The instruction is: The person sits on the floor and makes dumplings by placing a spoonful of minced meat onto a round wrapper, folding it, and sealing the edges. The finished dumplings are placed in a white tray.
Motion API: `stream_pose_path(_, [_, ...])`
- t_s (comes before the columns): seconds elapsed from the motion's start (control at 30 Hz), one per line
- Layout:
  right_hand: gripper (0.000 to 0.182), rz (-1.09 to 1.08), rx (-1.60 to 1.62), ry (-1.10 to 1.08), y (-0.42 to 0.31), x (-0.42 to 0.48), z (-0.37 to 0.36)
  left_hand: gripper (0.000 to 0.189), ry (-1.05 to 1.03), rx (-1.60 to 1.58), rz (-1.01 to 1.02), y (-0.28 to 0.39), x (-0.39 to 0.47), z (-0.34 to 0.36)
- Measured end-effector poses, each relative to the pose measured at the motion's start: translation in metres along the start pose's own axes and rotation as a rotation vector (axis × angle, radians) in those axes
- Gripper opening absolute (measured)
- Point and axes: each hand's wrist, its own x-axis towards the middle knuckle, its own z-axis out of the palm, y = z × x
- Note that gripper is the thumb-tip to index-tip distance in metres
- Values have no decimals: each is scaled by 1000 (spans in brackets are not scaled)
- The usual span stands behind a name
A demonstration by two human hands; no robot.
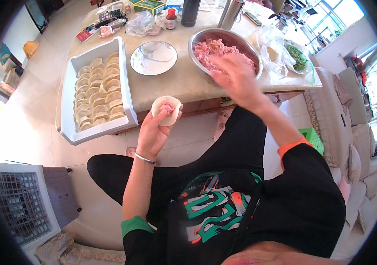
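My left hand (pixel 156 131) holds a round dumpling wrapper (pixel 157 105) with a lump of minced meat filling (pixel 167 107) in its middle, just off the table's front edge. My right hand (pixel 236 78) is blurred and hovers over the near rim of a steel bowl (pixel 258 63) of pink minced meat (pixel 213 48); whether its fingers hold anything cannot be told. To the left, a white plastic tray (pixel 126 76) carries rows of folded dumplings (pixel 100 89). Between tray and bowl lies a white plate (pixel 154 59) with a floral pattern and dark rim.
Behind the plate stand a red-capped bottle (pixel 171 20), a dark flask (pixel 190 13) and a steel flask (pixel 231 15), beside crumpled plastic bags (pixel 140 23). Green vegetables (pixel 296 58) in a bag lie right of the bowl. The tray juts past the table's front edge (pixel 175 102).
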Motion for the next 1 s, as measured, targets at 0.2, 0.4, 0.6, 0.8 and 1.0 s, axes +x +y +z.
stream_pose_path(0.2, [41,116,79,-353,6,76,153,33,43,-7,-28,-5,2,-12])
stream_pose_path(0.4, [72,174,-318,-879,38,112,206,31,117,116,2,-2,2,-19])
stream_pose_path(0.6, [53,102,-254,-618,19,80,175,28,158,32,12,7,-7,-16])
stream_pose_path(0.8, [27,-219,481,-305,-33,23,102,30,151,131,41,7,-7,-15])
stream_pose_path(1.0, [27,-357,321,-403,-54,7,96,28,102,249,46,3,-6,-22])
